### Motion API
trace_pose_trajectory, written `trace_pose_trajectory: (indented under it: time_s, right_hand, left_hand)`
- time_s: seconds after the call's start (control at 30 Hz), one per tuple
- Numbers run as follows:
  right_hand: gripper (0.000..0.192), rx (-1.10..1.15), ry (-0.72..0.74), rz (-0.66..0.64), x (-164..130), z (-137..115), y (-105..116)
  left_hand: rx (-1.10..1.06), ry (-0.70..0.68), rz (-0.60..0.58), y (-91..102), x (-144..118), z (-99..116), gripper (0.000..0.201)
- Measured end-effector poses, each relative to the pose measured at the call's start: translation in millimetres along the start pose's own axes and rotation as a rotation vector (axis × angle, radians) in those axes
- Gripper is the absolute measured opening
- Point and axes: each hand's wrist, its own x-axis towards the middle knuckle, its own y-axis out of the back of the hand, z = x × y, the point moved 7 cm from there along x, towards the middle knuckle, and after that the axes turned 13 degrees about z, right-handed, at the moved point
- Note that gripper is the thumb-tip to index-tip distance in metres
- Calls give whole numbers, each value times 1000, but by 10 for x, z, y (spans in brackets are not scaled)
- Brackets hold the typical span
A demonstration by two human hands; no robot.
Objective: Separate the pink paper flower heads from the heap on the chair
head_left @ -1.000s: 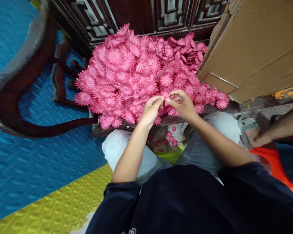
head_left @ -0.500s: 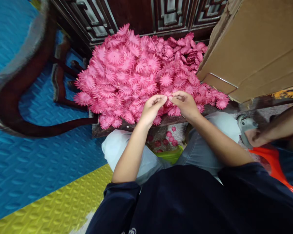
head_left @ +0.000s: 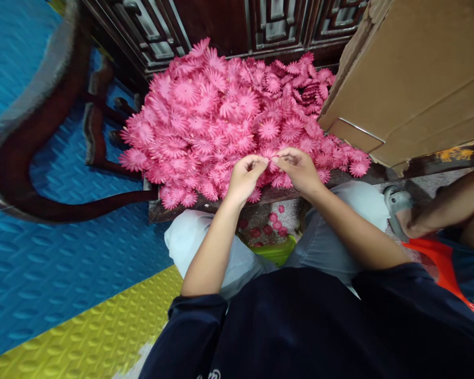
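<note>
A big heap of pink paper flowers (head_left: 229, 116) lies on a dark wooden seat (head_left: 205, 206) in front of me. At the heap's near edge my left hand (head_left: 245, 179) and my right hand (head_left: 298, 168) meet fingertip to fingertip. Together they pinch one small pink flower (head_left: 270, 158), most of it hidden by my fingers. My knees in pale trousers (head_left: 197, 242) sit just under the seat's front edge.
A large cardboard box (head_left: 411, 73) stands at the right, touching the heap. Carved dark wood panels (head_left: 268, 21) rise behind. A curved wooden armrest (head_left: 31, 158) sweeps left over blue floor mat (head_left: 43, 263). Several flowers lie on the floor (head_left: 270, 226). Another person's arm (head_left: 446, 205) is at the right.
My fingertips have closed tighter together on the flower and my left hand has curled slightly. The other person's arm at the right has shifted upward.
</note>
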Motion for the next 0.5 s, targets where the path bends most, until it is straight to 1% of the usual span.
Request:
trace_pose_trajectory:
  time_s: [0.2,0.33,0.4,0.5]
  right_hand:
    - [30,26,-103,-99,-40,26,-81]
    - [32,48,-93,-159,-80,-51,-134]
    - [33,80,-95,-148,-79,-47,-134]
    - [33,97,-94,-118,-59,-4,-116]
  left_hand:
    - [-139,148,20,6,8,-43,8]
    - [-224,213,-26,-17,-9,-72,12]
    - [-249,249,-58,-36,-23,-105,14]
    - [-266,293,-70,-42,-33,-150,16]
